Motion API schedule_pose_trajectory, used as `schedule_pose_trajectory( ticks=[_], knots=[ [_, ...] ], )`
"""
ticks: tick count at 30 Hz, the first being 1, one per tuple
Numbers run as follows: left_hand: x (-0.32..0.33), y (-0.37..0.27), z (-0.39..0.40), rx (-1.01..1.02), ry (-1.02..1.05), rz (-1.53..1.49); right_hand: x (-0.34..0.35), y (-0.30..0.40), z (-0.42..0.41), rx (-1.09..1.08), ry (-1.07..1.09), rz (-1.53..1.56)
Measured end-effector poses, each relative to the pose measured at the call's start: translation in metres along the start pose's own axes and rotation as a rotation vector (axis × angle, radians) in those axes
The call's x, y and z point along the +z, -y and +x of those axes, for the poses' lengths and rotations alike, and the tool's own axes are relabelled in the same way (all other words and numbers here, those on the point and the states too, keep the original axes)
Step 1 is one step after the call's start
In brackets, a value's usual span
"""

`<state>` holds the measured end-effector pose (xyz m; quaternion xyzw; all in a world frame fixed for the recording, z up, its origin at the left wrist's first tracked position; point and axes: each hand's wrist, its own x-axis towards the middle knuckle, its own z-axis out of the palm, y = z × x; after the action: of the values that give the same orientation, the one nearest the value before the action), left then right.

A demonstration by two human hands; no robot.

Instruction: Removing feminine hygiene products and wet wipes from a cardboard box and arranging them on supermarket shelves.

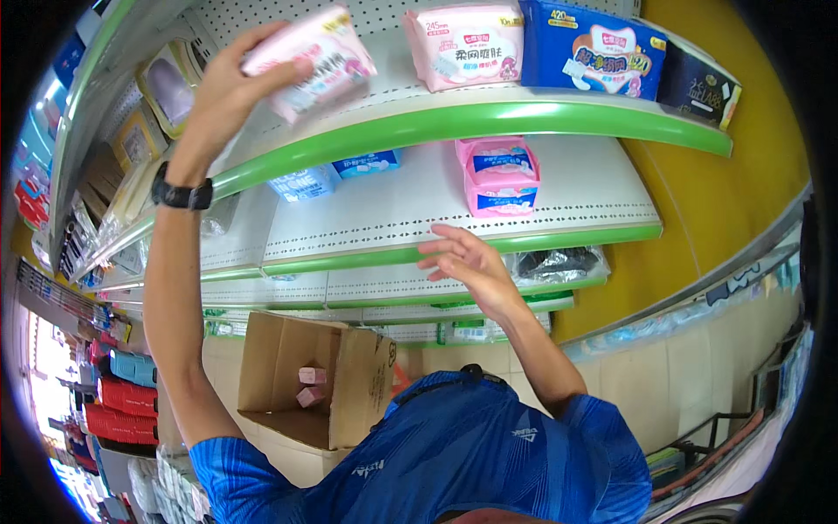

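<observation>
My left hand (245,82) grips a pale pink pack of sanitary pads (321,62) by its near side, at the upper shelf (393,108) with the green front edge. The pack is tilted and slightly blurred. To its right on that shelf stand a similar pink pack (466,49), a blue pack (592,52) and a black pack (697,88). My right hand (465,262) is empty with fingers apart, before the green edge of the shelf below. A bright pink pack (501,177) with blue labels sits on that lower shelf, just beyond the hand.
An open cardboard box (363,386) with two small pink packs (311,385) inside stands below, left of my body. Light blue boxes (304,183) lie far back on the second shelf. Red suitcases (127,396) stand at the left. A yellow panel (707,190) bounds the shelves' right side.
</observation>
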<state>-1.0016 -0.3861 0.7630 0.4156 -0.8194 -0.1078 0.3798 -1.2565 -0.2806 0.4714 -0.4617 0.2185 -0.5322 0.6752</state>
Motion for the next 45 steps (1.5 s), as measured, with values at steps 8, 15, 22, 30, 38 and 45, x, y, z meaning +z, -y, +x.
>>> schedule_pose_trajectory(
  ticks=[8, 15, 22, 30, 38, 45],
  knots=[
    [0.031, 0.014, 0.024, 0.080, 0.120, -0.069, -0.033, -0.006, -0.022, 0.036, -0.150, -0.029],
    [0.029, 0.000, 0.050, 0.166, 0.149, 0.157, -0.049, -0.013, -0.032, 0.042, -0.181, 0.010],
    [0.071, -0.059, 0.077, 0.214, 0.244, 0.308, -0.053, -0.020, -0.037, 0.085, -0.175, 0.010],
    [0.056, -0.042, 0.083, 0.162, 0.333, 0.194, -0.071, -0.018, -0.053, 0.100, -0.191, 0.069],
    [0.063, -0.056, 0.076, 0.091, 0.347, 0.140, -0.085, -0.017, -0.062, 0.134, -0.193, 0.072],
    [0.050, -0.033, 0.079, 0.217, 0.357, 0.070, -0.087, -0.018, -0.061, 0.161, -0.176, 0.088]
  ],
)
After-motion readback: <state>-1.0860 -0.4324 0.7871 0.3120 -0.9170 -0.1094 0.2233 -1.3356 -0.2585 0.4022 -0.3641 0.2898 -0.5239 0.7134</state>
